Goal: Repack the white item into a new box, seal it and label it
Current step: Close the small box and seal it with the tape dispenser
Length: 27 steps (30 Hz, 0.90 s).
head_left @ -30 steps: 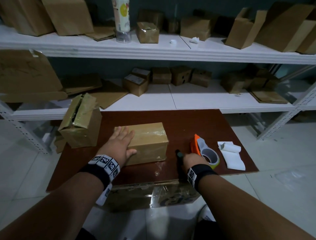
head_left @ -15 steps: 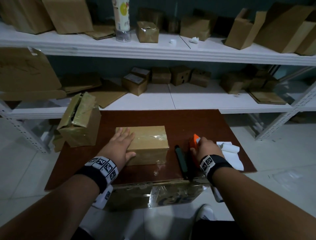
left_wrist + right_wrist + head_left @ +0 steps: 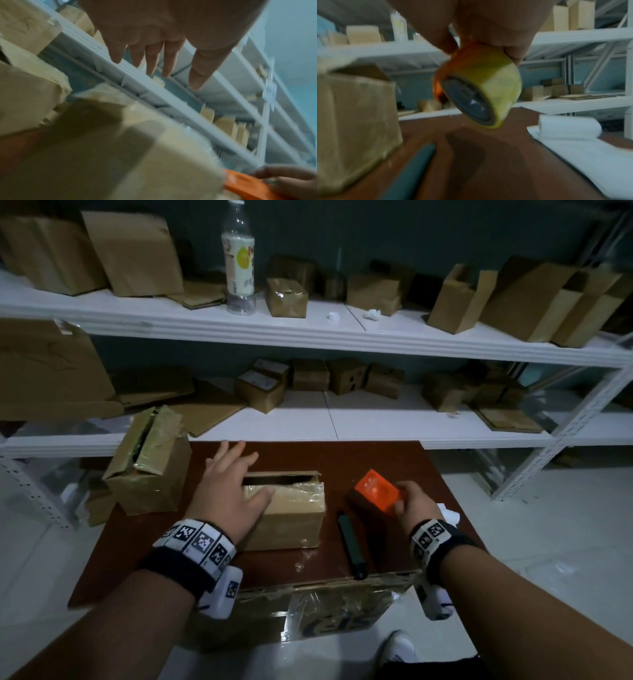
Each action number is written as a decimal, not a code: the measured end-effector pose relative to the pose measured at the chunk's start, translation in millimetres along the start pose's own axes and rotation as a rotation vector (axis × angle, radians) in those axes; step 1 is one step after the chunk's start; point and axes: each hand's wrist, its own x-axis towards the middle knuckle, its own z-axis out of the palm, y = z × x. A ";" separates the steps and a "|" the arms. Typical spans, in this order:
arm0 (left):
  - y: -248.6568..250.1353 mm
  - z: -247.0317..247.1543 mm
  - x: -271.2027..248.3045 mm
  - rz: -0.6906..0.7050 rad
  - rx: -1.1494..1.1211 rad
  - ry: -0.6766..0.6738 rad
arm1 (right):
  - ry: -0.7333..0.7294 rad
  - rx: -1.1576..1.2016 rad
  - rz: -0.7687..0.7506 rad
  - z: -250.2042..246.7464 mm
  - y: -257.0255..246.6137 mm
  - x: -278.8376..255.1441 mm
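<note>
A small brown cardboard box [image 3: 287, 515] sits mid-table with its far flap raised, leaving a dark gap along the back edge. My left hand [image 3: 227, 491] hovers flat over its left end with straight, spread fingers [image 3: 169, 59], the thumb on the box top. My right hand [image 3: 412, 503] grips the orange tape dispenser [image 3: 376, 494] and holds it lifted off the table, right of the box. Its yellowish tape roll [image 3: 489, 86] hangs below my fingers in the right wrist view. White label sheets [image 3: 570, 134] lie at the table's right edge. The white item is not visible.
A dark green marker [image 3: 351, 544] lies on the brown table [image 3: 342, 457] between the box and my right hand. An opened, taped old box [image 3: 147, 463] stands at the table's left. White shelves [image 3: 308, 337] behind hold several cardboard boxes and a bottle [image 3: 238, 258].
My right hand left the marker on the table, moved right, and picked the orange tape dispenser up off the surface. My left hand slid toward the box's far edge, where a flap gap now shows.
</note>
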 end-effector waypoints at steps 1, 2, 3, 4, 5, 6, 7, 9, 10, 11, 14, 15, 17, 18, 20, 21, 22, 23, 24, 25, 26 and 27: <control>5.7 -1.5 -2.5 -0.011 -0.061 0.040 | 0.043 0.070 -0.001 -9.3 -3.1 0.2; 11.5 -2.6 -5.1 -0.025 -0.122 0.064 | 0.086 0.138 0.004 -18.4 -7.6 -0.4; 16.5 -2.4 -7.0 -0.042 -0.195 0.080 | 0.136 0.206 0.005 -27.9 -12.1 0.0; 22.1 -3.2 -8.4 -0.067 -0.281 0.094 | 0.183 0.269 0.006 -38.1 -18.7 -0.4; 25.9 -3.3 -8.9 -0.102 -0.378 0.106 | 0.209 0.332 -0.002 -48.5 -26.9 -2.3; 29.0 -3.8 -8.9 -0.144 -0.479 0.109 | 0.208 0.399 -0.017 -58.3 -36.0 -5.0; 31.6 -4.1 -7.8 -0.183 -0.585 0.097 | 0.176 0.469 -0.025 -67.9 -46.7 -9.6; 35.2 -2.9 -4.5 -0.264 -0.797 0.009 | 0.062 0.595 -0.074 -82.9 -72.8 -20.6; 37.5 -3.0 -3.9 -0.321 -0.919 -0.047 | 0.009 0.639 -0.121 -87.0 -85.0 -24.8; 39.8 -3.3 -3.4 -0.397 -1.062 -0.100 | -0.027 0.658 -0.168 -89.1 -96.7 -27.8; 43.7 -9.6 -6.8 -0.609 -1.455 -0.265 | -0.092 0.614 -0.302 -87.1 -127.8 -35.0; 42.9 -11.1 -8.6 -0.643 -1.525 -0.307 | -0.112 0.604 -0.334 -85.2 -137.3 -37.6; 38.3 -12.3 -10.2 -0.666 -1.571 -0.299 | -0.137 0.582 -0.397 -81.9 -153.8 -42.1; 34.5 -11.6 -9.1 -0.656 -1.560 -0.246 | -0.142 0.568 -0.410 -80.4 -160.1 -43.1; 24.2 -9.9 -6.1 -0.587 -1.468 -0.111 | -0.160 0.532 -0.408 -77.2 -168.8 -42.6; 19.4 -9.5 -4.2 -0.532 -1.371 -0.052 | -0.169 0.501 -0.410 -75.3 -171.5 -42.0; 16.3 -11.2 -2.7 -0.482 -1.247 -0.007 | -0.173 0.458 -0.421 -73.0 -174.0 -41.5; 12.6 -12.4 -1.9 -0.442 -1.120 0.034 | -0.171 0.405 -0.437 -70.3 -176.4 -41.5; 10.2 -14.6 -1.1 -0.419 -1.033 0.070 | -0.164 0.352 -0.450 -68.0 -178.7 -40.7; 5.8 -17.4 0.4 -0.422 -0.998 0.098 | -0.166 0.317 -0.454 -65.7 -181.7 -39.1; -1.3 -19.3 3.0 -0.447 -1.006 0.120 | -0.172 0.300 -0.447 -64.1 -184.2 -36.9; -10.3 -21.9 5.7 -0.487 -1.025 0.139 | -0.177 0.286 -0.435 -64.0 -186.1 -34.5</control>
